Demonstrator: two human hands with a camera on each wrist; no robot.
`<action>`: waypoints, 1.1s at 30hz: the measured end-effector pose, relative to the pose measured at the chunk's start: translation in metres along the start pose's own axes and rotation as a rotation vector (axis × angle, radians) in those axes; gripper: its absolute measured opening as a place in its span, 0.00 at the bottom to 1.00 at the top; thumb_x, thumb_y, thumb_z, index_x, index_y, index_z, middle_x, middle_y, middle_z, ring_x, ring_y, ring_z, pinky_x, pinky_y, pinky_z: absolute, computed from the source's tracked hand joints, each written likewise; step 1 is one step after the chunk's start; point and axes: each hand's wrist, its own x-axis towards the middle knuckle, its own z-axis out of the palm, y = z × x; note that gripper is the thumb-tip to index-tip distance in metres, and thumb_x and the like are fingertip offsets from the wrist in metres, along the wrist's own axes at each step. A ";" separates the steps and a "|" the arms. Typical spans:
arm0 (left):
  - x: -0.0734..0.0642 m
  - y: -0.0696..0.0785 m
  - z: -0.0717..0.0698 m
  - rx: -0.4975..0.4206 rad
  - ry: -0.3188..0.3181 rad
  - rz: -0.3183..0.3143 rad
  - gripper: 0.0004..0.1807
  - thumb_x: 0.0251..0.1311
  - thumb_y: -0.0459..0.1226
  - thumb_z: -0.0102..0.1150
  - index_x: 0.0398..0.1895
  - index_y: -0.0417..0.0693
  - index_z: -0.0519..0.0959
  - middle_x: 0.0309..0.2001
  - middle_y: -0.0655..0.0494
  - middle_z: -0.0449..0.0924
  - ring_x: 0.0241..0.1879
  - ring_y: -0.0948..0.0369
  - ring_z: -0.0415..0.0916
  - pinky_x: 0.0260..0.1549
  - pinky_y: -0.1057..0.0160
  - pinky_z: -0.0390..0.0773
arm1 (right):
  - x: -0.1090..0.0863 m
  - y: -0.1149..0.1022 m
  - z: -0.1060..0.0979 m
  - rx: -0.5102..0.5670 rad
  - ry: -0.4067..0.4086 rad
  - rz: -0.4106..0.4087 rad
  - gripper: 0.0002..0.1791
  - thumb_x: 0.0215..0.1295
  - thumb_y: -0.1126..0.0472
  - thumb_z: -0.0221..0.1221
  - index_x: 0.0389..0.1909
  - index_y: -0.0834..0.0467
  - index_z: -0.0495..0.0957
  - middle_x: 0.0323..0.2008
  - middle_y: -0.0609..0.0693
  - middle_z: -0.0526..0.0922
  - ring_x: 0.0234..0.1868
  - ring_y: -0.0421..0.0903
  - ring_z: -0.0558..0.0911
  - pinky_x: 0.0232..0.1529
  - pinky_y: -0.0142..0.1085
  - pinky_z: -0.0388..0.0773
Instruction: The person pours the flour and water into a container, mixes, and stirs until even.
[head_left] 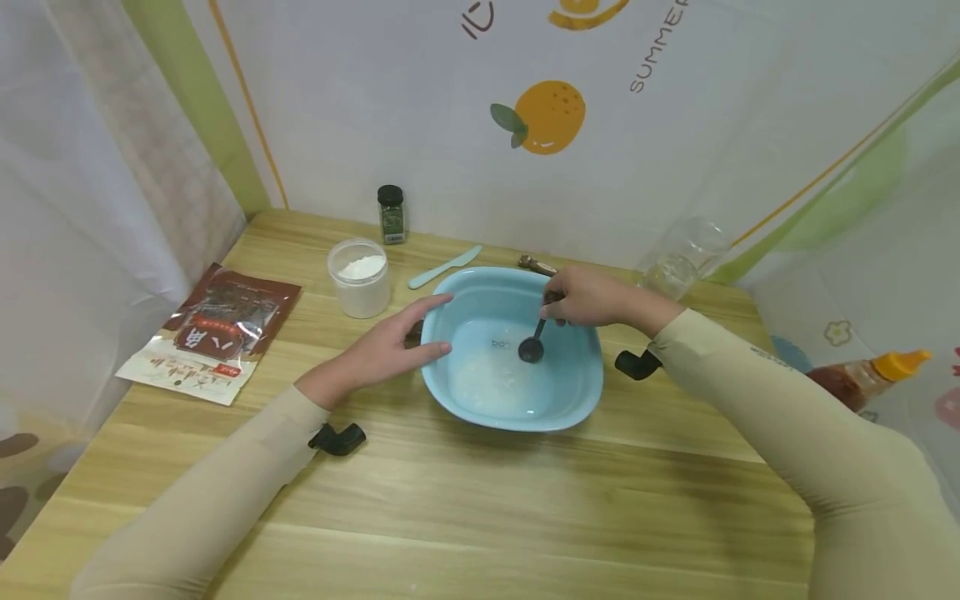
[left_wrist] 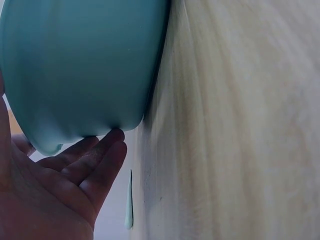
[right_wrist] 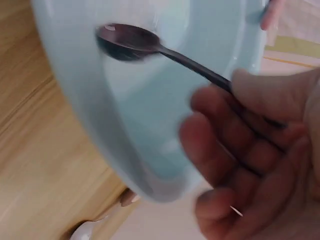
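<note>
A light blue basin (head_left: pixel 468 392) stands on the wooden table with a shallow whitish liquid in its bottom. My left hand (head_left: pixel 382 346) grips its left side, thumb over the rim. In the left wrist view, fingers (left_wrist: pixel 102 160) rest against the basin's outer wall. Pinched by its handle between thumb and fingers of my right hand (head_left: pixel 596 296) is a dark spoon (head_left: pixel 530 350). The spoon is inside the basin, its bowl low over the right part of the bottom. In the right wrist view the spoon's bowl (right_wrist: pixel 130 42) shows against the basin's pale inside.
Left of the basin stand an open jar of white powder (head_left: pixel 362 292) and a dark-capped spice bottle (head_left: pixel 392 218). A pale blue knife (head_left: pixel 444 268) lies behind it. Farther left is a brown packet (head_left: pixel 217 329). A glass (head_left: pixel 670 277) and a yellow-capped sauce bottle (head_left: pixel 862 379) are rightward.
</note>
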 end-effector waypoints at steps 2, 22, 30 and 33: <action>0.001 -0.001 0.000 0.003 0.004 0.002 0.43 0.79 0.42 0.67 0.90 0.48 0.58 0.77 0.36 0.73 0.71 0.43 0.79 0.66 0.46 0.84 | 0.000 -0.002 0.000 -0.020 -0.039 -0.014 0.10 0.83 0.60 0.63 0.43 0.60 0.90 0.28 0.51 0.88 0.28 0.45 0.81 0.35 0.41 0.79; 0.003 -0.001 0.003 0.012 0.002 0.006 0.43 0.79 0.41 0.67 0.90 0.47 0.58 0.77 0.37 0.73 0.71 0.43 0.79 0.66 0.45 0.84 | 0.009 -0.005 0.007 0.115 0.021 -0.024 0.12 0.83 0.60 0.63 0.40 0.63 0.90 0.26 0.50 0.86 0.27 0.47 0.80 0.34 0.39 0.74; 0.002 0.003 0.001 0.024 0.006 0.004 0.43 0.79 0.41 0.67 0.90 0.47 0.58 0.77 0.36 0.72 0.71 0.42 0.79 0.65 0.45 0.85 | 0.006 -0.008 0.005 0.032 -0.051 -0.047 0.12 0.83 0.57 0.64 0.42 0.60 0.91 0.26 0.49 0.87 0.28 0.44 0.79 0.36 0.41 0.75; 0.002 0.001 0.001 0.023 0.004 0.011 0.43 0.79 0.40 0.67 0.90 0.46 0.58 0.77 0.36 0.72 0.70 0.42 0.79 0.65 0.46 0.85 | 0.008 -0.007 0.004 0.055 -0.017 -0.037 0.12 0.83 0.59 0.63 0.42 0.62 0.90 0.25 0.50 0.85 0.27 0.44 0.78 0.35 0.41 0.75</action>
